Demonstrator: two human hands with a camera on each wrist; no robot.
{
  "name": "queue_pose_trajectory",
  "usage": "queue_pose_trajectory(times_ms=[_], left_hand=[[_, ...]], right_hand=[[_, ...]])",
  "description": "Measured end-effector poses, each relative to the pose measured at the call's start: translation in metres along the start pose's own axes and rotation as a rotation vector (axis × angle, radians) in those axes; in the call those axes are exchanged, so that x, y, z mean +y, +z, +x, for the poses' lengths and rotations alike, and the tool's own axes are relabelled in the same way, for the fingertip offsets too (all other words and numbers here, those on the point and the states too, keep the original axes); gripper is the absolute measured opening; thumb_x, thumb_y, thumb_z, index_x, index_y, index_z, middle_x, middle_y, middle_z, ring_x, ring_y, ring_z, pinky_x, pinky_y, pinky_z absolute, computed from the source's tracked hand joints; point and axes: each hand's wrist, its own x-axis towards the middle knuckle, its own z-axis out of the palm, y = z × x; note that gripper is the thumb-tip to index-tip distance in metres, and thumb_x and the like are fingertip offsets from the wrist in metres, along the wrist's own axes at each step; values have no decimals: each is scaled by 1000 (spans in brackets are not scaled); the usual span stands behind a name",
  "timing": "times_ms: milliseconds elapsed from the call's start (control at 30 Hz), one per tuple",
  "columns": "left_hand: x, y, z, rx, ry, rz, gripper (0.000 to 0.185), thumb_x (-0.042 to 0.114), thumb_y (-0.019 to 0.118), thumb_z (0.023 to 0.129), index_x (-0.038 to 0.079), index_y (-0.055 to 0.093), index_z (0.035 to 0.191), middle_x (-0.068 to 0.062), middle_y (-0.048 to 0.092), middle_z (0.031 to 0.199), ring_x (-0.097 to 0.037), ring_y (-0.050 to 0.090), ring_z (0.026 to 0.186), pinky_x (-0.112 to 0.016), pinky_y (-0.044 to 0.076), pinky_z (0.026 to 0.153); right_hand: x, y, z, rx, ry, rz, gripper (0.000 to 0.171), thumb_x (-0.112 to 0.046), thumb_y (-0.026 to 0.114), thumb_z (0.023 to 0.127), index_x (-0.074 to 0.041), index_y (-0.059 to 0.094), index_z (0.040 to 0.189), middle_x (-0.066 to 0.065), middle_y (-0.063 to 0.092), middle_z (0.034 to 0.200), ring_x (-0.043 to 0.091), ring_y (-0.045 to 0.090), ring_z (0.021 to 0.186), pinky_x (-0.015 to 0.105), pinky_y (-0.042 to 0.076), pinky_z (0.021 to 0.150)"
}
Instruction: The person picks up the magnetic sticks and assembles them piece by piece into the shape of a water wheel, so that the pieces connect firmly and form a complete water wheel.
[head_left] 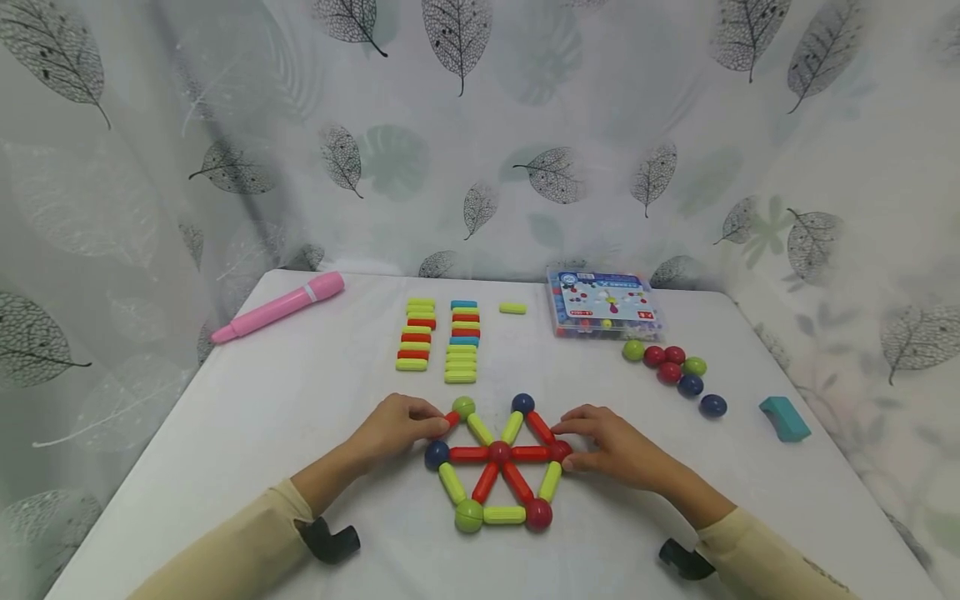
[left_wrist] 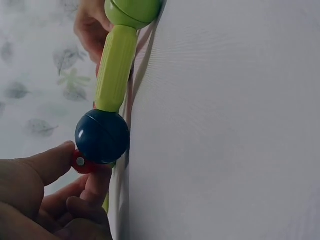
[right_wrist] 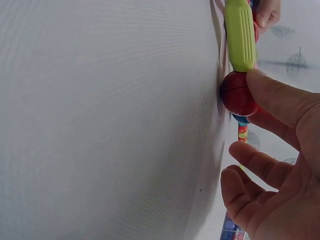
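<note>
Both hands are down on the table (head_left: pixel 300 400), one at each side of a flat wheel (head_left: pixel 498 467) built from sticks and balls. It sits at the near middle of the table, right between the wrists. A red ball (head_left: pixel 499 452) forms the hub and red sticks spoke out from it, with green sticks along the lower rim.

The left hand (head_left: pixel 397 429) has thumb and fingertips curled in on a short red stick (head_left: pixel 451 419) at the upper left, between the dark blue ball (head_left: pixel 437 454) and the green ball (head_left: pixel 463 407). In the left wrist view that red end sits pinched right under the blue ball.

The right hand (head_left: pixel 611 450) is at the red ball (head_left: pixel 560 451) on the right corner, thumb pressed on it, the other fingers loosely curled just off it. It looks more like steadying than a full grip.

My read: the rim is being closed. The bottom and sides are joined, but the top, from the green ball to the blue ball (head_left: pixel 522 403), shows no stick across it. So the next move likely calls for seating that left red stick squarely, then fetching one from the rows of spare sticks (head_left: pixel 438 340) further back.

Loose balls (head_left: pixel 673 372) lie to the right near a plastic box (head_left: pixel 606 302); a pink pen (head_left: pixel 279 307) and a teal block (head_left: pixel 784 417) sit at the edges.
</note>
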Motion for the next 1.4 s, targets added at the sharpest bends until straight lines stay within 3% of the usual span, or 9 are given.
queue_pose_trajectory(times_ms=[533, 1100, 1267, 1400], left_hand=[[0, 8, -6, -37, -20, -102, 39, 32, 83, 86, 10, 75, 118, 0, 77, 95, -15, 65, 87, -31, 55, 78], [-1, 8, -7, -53, 22, -72, 42, 33, 81, 87, 13, 71, 123, 2, 75, 94, -16, 65, 86, -31, 55, 76], [-1, 8, -8, -52, 21, -75, 42, 31, 81, 87, 13, 71, 123, 2, 74, 94, -16, 65, 86, -30, 55, 76], [-1, 8, -8, -57, 28, -83, 41, 30, 81, 88, 12, 71, 123, 1, 75, 96, -15, 66, 86, -32, 56, 77]], right_hand=[[-2, 1, -1, 0, 2, -7, 43, -40, 80, 88, -21, 72, 126, 7, 63, 129, 32, 57, 122, 54, 55, 95], [-4, 3, -2, 13, 31, 62, 56, -37, 80, 88, -16, 64, 138, 8, 63, 133, 34, 57, 126, 55, 54, 98], [-6, 6, -3, 57, 35, 122, 62, -36, 79, 89, -17, 58, 145, 6, 61, 139, 31, 57, 128, 51, 55, 98], [-7, 8, -2, 112, 49, 271, 68, -34, 79, 89, -17, 52, 150, 7, 58, 144, 30, 56, 131, 45, 55, 100]])
